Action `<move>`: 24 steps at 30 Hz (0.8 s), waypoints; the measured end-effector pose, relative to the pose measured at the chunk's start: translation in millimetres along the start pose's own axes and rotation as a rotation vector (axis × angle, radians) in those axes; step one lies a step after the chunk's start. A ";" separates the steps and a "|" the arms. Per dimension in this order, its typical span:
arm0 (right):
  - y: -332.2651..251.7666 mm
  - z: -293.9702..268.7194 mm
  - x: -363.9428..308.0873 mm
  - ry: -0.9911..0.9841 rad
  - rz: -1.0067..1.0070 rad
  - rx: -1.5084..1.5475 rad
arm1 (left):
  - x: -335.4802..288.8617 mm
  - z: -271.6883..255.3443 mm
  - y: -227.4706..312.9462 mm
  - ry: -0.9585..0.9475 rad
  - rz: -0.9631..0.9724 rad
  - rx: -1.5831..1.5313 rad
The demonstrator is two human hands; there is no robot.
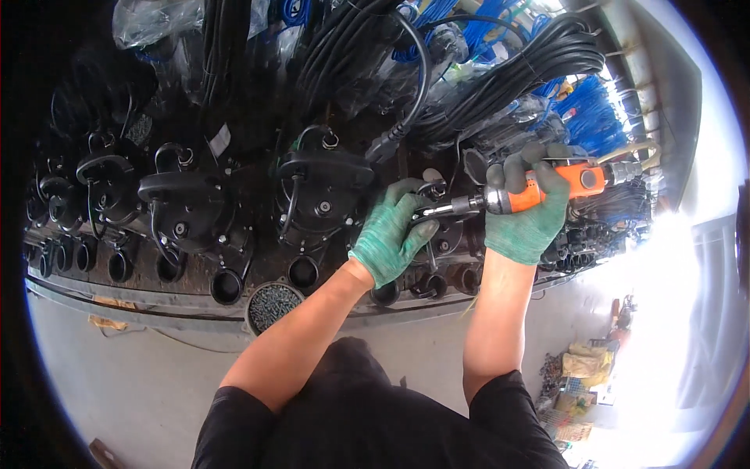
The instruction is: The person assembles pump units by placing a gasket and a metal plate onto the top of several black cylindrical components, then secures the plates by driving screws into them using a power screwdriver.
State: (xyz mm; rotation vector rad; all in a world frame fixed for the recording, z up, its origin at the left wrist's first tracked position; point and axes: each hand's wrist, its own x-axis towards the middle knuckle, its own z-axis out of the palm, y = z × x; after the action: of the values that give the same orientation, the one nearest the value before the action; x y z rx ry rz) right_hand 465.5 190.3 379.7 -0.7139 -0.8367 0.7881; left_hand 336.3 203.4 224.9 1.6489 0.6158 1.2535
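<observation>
My right hand (pixel 530 205), in a green glove with grey fingertips, is wrapped round an orange air screwdriver (pixel 582 181) held almost level. An air hose (pixel 642 148) joins its right end. The driver's silver bit (pixel 441 209) points left, into my left hand (pixel 393 234), which wears a matching glove. My left thumb and fingers close around a small black part (pixel 432 190) at the bit's tip; its shape is mostly hidden. Below the bit stands a black pump-like unit (pixel 445 244), partly covered by my hands. Another black unit with a handle (pixel 324 199) stands left of my left hand.
More black units (pixel 187 211) line the bench to the left, their round outlets toward me. A bowl of screws (pixel 273 305) sits at the bench's near edge. Coiled black cables (pixel 516 74) and blue cords (pixel 598 117) are heaped behind. Boxes and bags (pixel 586 367) lie at lower right.
</observation>
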 end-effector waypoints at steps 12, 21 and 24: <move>3.3 2.1 -5.6 -0.161 0.026 -0.099 | 1.9 5.7 -6.6 0.042 0.059 0.054; 5.4 16.2 -13.3 -0.258 -0.041 -0.285 | 1.7 4.4 -5.8 0.034 0.079 0.037; 4.0 19.5 -17.9 -0.308 -0.084 -0.414 | 1.5 2.4 -7.4 -0.033 0.085 0.039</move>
State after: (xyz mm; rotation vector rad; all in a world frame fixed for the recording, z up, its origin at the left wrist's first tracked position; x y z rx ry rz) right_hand 440.0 182.2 379.4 -0.9276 -1.3247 0.6636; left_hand 340.1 207.0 218.9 1.7405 0.5586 1.2802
